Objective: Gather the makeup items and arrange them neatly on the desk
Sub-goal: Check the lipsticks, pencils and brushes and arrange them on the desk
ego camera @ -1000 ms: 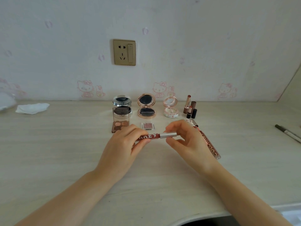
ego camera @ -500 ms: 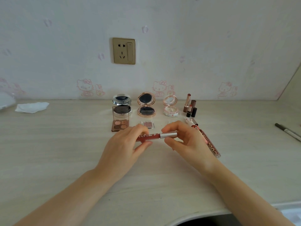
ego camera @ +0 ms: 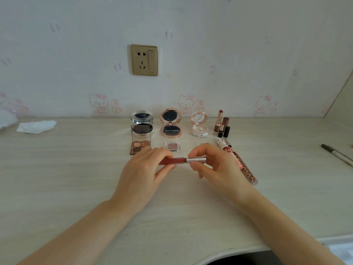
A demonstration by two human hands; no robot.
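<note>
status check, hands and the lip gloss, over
Left hand grips lip gloss tube; right hand pinches its silver cap. Held above desk. Nothing in the way.

Three open compacts (ego camera: 171,124) in a row along the desk's (ego camera: 76,178) back edge, lipsticks (ego camera: 221,124) at their right, palette (ego camera: 140,143) before the leftmost, tissue (ego camera: 36,126) near back-left corner, pencil (ego camera: 337,154) at right edge.

Soft, even daylight, slightly dim and cool. Faint, diffuse shadows under the left hand (ego camera: 142,175) and right hand (ego camera: 219,170) on the pale desk (ego camera: 76,188). Small bright glints on the silver compact (ego camera: 142,118) lid. Sharp focus at centre; wide-angle bending toward the edges, desk front curving, corners softened.
</note>
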